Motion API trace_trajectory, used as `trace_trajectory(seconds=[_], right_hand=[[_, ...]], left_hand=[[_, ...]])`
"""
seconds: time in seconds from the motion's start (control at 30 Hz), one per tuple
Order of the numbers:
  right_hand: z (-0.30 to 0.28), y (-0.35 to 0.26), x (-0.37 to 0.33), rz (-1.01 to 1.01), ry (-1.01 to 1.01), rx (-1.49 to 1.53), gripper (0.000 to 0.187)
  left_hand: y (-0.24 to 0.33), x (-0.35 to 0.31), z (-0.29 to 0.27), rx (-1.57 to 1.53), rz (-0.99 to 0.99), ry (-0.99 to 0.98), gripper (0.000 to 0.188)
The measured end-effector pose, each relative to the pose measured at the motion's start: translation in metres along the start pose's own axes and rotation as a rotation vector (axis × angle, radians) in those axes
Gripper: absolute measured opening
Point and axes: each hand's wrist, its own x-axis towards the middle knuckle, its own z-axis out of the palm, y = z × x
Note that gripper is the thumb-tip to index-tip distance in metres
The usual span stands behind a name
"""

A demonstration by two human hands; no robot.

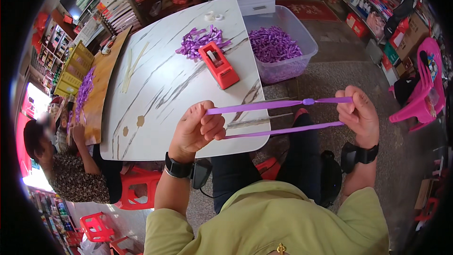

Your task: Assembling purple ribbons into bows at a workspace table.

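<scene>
A loop of purple ribbon (257, 108) is stretched taut between my two hands, above the near right corner of the table. My left hand (200, 127) is closed round its left end, my right hand (357, 112) round its right end. In the upper strand, nearer my right hand, sits a small purple knot or clasp (308, 101); which of the two I cannot tell. Beyond my hands a red tape dispenser (219, 66) stands on the white marbled table (165, 80). Just behind it lies a pile of purple ribbons (200, 41).
A clear plastic tub (309, 49) full of purple ribbon pieces stands right of the table. White tape rolls (213, 16) lie at the table's far end. At left, a person (78, 170) sits by a wooden table (106, 80). A pink chair (422, 87) stands far right.
</scene>
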Motion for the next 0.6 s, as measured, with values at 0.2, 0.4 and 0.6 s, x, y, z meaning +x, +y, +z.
trace_trajectory(seconds=[0.2, 0.4, 0.6], right_hand=[[-0.009, 0.004, -0.007, 0.085, 0.070, -0.071, 0.025], [-0.011, 0.018, -0.010, 0.270, 0.049, -0.317, 0.017], [-0.010, 0.023, -0.017, 0.422, 0.054, -0.329, 0.017]], left_hand=[[-0.001, 0.004, 0.002, 0.043, 0.024, 0.004, 0.030], [-0.004, 0.005, -0.004, 0.147, -0.041, 0.027, 0.030], [-0.009, 0.003, -0.012, 0.445, -0.270, 0.052, 0.025]])
